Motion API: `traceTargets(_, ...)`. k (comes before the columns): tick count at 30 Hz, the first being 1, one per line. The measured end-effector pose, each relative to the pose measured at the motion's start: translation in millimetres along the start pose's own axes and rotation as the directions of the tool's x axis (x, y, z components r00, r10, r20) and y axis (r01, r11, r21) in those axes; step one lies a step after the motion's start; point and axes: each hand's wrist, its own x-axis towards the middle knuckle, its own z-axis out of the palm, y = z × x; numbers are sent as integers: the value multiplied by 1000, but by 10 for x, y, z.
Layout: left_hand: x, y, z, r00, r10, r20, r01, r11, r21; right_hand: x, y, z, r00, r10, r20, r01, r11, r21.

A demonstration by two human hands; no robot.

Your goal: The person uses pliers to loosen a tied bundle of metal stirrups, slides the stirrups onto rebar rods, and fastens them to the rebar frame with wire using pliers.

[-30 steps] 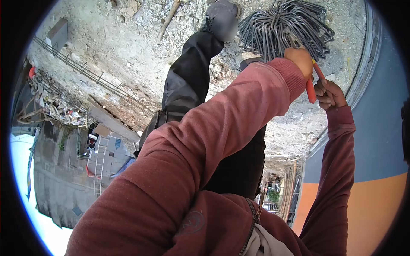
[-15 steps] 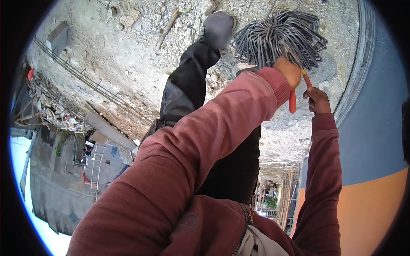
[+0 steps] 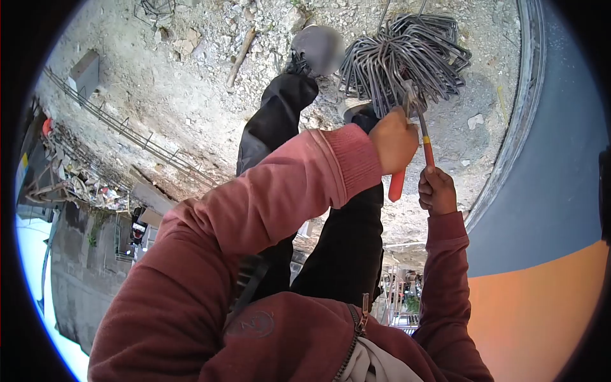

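A bolt cutter (image 3: pixel 427 151) with red handles and yellow bands is held between my two hands. My left hand (image 3: pixel 396 143) is wrapped around one handle, whose red end pokes out below the fist. Lower and to the right, my right hand (image 3: pixel 438 191) grips the end of the other handle. The metal jaws point away from me, at the near edge of a bundle of bent steel bars (image 3: pixel 407 54) lying on the ground. Whether the jaws touch a bar, I cannot tell.
My shoe (image 3: pixel 309 51) rests left of the bundle. A curved edging (image 3: pixel 525 95) borders a grey and orange surface (image 3: pixel 541 210) on the right. Rubble, a stick (image 3: pixel 242 56), a concrete block (image 3: pixel 84 75) and a long rebar cage (image 3: pixel 121 122) lie to the left.
Both hands and the bolt cutter have come back toward me and left relative to the bundle. The jaws, mostly hidden by my left hand before, now show. The whole view has shifted slightly.
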Motion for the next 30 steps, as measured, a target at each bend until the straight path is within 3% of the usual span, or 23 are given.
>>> traceTargets(1, -335, 71, 91, 995, 92, 27, -93, 993, 74, -174, 189, -36, 999, -32, 2, 32, 997, 70)
traceTargets(5, -438, 4, 22, 967, 30, 252, -29, 1000, -8, -630, 632, -215, 996, -77, -53, 87, 967, 239)
traceTargets(7, -83, -163, -5, 950, 312, 34, -309, 914, 263, -709, 639, -289, 995, -95, -11, 93, 940, 328)
traceTargets(8, 130, -251, -32, 768, 628, -124, -462, 679, 571, -732, 647, -303, 995, -96, 16, 84, 932, 353)
traceTargets(10, 554, -267, -165, 717, 686, -128, -291, 461, 839, -740, 675, -282, 992, -99, 81, 58, 914, 401)
traceTargets(12, 964, -422, -251, 749, 661, -48, -286, 388, 876, -647, 864, -323, 973, -146, 176, 41, 869, 493)
traceTargets(13, 994, -425, -256, 767, 641, -5, -287, 351, 891, -649, 871, -260, 990, -106, 95, 48, 878, 475)
traceTargets(14, 981, -447, -228, 796, 605, -18, -280, 395, 875, -645, 874, -192, 998, -67, 12, 54, 887, 459)
traceTargets(15, 976, -454, -207, 822, 569, -31, -270, 436, 859, -614, 916, -201, 984, -96, 150, -3, 834, 552)
traceTargets(16, 939, -396, -208, 845, 533, -44, -255, 475, 842, -594, 846, -121, 978, -109, 176, -3, 841, 541)
traceTargets(21, 868, -304, -280, 927, 375, 1, -198, 485, 852, -411, 725, 32, 995, -72, 63, 34, 878, 478)
traceTargets(24, 767, -81, -241, 966, 172, 191, -204, 57, 977, -329, 723, 15, 988, -143, 51, 110, 905, 410)
traceTargets(28, 773, -108, 38, 994, 74, 75, -86, 155, 984, -329, 600, 69, 986, -156, 61, 124, 925, 360)
traceTargets(30, 749, -245, -109, 967, 235, 96, -220, 587, 780, -347, 545, 12, 986, -166, 30, 152, 948, 281)
